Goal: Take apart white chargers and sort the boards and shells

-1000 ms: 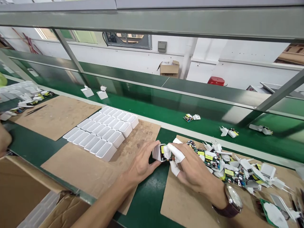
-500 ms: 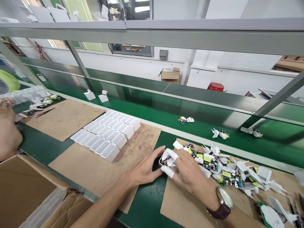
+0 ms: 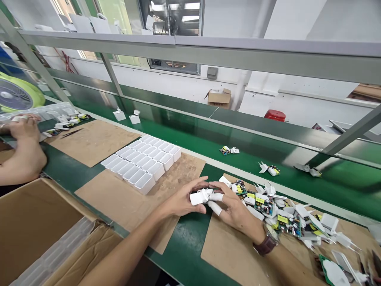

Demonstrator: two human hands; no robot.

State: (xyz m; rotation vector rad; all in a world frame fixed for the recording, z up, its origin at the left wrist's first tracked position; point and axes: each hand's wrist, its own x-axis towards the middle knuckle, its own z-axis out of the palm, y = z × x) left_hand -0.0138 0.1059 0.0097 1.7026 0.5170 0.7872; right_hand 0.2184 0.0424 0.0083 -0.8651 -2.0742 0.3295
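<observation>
My left hand (image 3: pixel 183 201) is closed round a small white charger case (image 3: pixel 197 198), held on its side above the green bench between two cardboard sheets. My right hand (image 3: pixel 238 210), with white finger cots on its fingertips, is closed on the case's right end, where a white plug piece shows. The inside of the case is turned out of sight. Just right of my right hand lies a heap of circuit boards (image 3: pixel 263 204) wired to white plug pieces. Left of my hands, white open-topped cases (image 3: pixel 144 180) stand in tight rows on cardboard (image 3: pixel 172 178).
Behind the bench runs a green conveyor belt (image 3: pixel 190 139) carrying several loose parts. A shelf beam (image 3: pixel 208 59) crosses overhead. An open carton (image 3: pixel 29 222) with clear trays stands at lower left. Another person's hand (image 3: pixel 25 129) works near a green fan (image 3: pixel 18 93). Tweezers (image 3: pixel 71 133) lie on cardboard.
Both hands have turned the charger case from open side up, with boards visible inside, onto its side. The view has shifted slightly, and the other person's hand shows more fully.
</observation>
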